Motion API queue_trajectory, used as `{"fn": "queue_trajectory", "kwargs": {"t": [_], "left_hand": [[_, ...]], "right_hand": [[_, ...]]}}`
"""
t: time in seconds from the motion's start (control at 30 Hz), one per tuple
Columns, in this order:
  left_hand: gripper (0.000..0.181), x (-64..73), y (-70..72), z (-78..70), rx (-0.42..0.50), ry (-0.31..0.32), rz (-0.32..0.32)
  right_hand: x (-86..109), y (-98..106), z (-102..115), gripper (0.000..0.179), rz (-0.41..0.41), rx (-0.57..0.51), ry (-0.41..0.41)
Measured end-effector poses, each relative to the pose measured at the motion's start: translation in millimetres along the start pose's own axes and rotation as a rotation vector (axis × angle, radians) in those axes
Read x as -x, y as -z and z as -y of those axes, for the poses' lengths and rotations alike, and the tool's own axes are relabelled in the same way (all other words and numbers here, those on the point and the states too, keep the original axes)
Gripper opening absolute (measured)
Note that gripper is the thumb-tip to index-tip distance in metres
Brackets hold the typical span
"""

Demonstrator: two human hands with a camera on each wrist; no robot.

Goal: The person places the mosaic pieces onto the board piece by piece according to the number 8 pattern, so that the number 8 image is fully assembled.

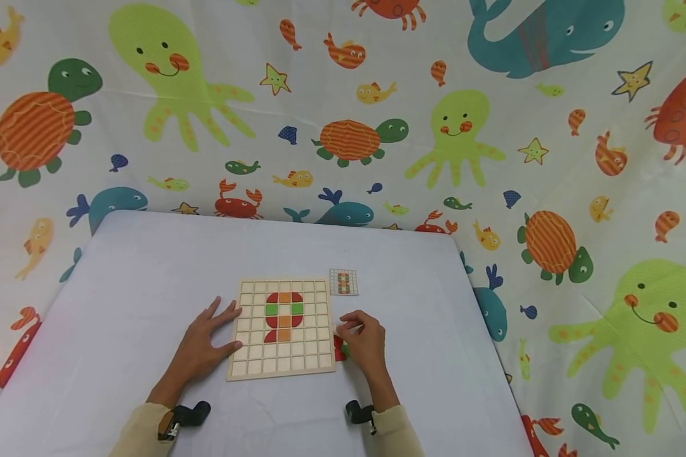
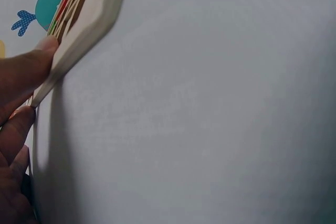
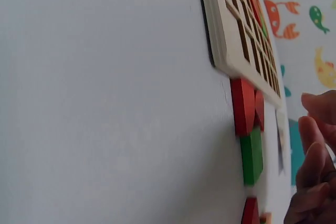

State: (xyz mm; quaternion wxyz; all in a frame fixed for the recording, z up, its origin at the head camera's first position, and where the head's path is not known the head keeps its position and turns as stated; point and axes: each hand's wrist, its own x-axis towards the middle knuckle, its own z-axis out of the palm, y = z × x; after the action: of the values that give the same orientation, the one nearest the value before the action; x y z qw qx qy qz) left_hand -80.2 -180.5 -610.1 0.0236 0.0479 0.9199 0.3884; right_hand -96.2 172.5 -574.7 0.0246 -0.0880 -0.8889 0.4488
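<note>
A square wooden grid board [image 1: 305,367] lies on the table, with red, orange and green pieces [image 1: 284,322] set in its upper middle cells. My left hand [image 1: 200,346] rests at the board's left edge, its thumb and fingers spread apart; in the left wrist view the thumb [image 2: 31,66] touches the rim. Just off the board's right side is my right hand [image 1: 366,339], fingers bent, with nothing visible between thumb and forefinger. Beneath it, loose red blocks [image 3: 243,107] and a green block [image 3: 252,156] lie beside the board, partly hidden in the head view.
A small pattern card [image 1: 343,282] lies by the board's upper right corner, showing a similar coloured figure on a grid. The white-covered table [image 1: 423,304] meets a curtain [image 1: 320,95] printed with sea animals behind it.
</note>
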Motion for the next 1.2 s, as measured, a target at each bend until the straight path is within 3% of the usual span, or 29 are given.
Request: {"fn": "queue_trajectory", "kwargs": {"t": [0.27,0.67,0.93,1.2], "left_hand": [[0.074,0.6,0.9,-1.5,0.005,0.003,0.001],[0.075,0.0,1.5,-2.8,0.008,0.002,0.002],[0.076,0.1,1.4,-2.0,0.006,0.0,0.0],[0.076,0.8,0.8,-0.5,0.001,0.001,-0.001]], "right_hand": [[-0.5,10.2,-9.3,0.013,0.055,0.079,-0.091],[4.6,6.3,-7.4,0.016,0.162,0.205,-0.06],[5.7,4.9,-8.7,0.023,0.174,0.104,-0.038],[4.8,0.7,-1.5,0.015,0.105,-0.06,-0.008]]}}
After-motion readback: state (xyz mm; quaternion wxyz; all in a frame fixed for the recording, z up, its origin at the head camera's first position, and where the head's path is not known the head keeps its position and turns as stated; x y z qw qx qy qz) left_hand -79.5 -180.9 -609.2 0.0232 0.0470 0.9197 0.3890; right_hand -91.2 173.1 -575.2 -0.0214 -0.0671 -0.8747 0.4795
